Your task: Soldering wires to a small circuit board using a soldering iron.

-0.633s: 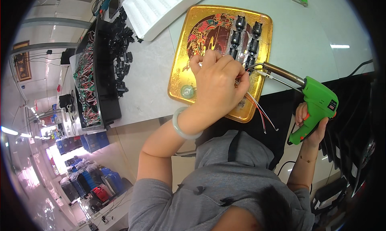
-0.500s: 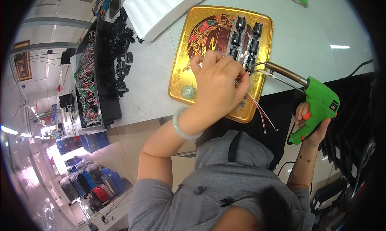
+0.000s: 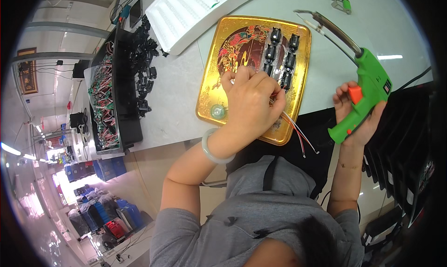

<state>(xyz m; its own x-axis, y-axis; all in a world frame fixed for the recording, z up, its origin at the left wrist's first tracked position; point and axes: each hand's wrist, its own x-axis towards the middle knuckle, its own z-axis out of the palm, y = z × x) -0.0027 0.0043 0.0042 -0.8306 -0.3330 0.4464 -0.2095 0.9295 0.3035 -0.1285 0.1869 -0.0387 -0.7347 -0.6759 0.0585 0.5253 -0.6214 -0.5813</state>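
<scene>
My left hand (image 3: 253,102) is closed over the near part of a gold tray (image 3: 207,102), pinching thin wires (image 3: 296,126). Their red, white and dark ends trail past the tray's near right edge. The pinched ends are hidden beneath my fingers. Small black plastic parts (image 3: 289,61) stand in two rows on the tray, just beyond those fingers. My right hand (image 3: 365,123) grips a green soldering gun (image 3: 370,78) with an orange trigger, off the tray's right side. Its metal tip points far left, raised clear of the parts. A small round greenish container (image 3: 217,111) sits at the tray's near left corner.
A white foam tray (image 3: 170,43) lies at the back left. Left of it are a heap of black parts (image 3: 142,48) and a black bin (image 3: 128,104) full of wired green pieces. A green solder spool (image 3: 346,5) on a metal stand is at the far right.
My right hand has lifted the soldering gun up and away, so its tip has left the black parts beside my left fingers. The left hand keeps its pinch on the wires, almost unmoved.
</scene>
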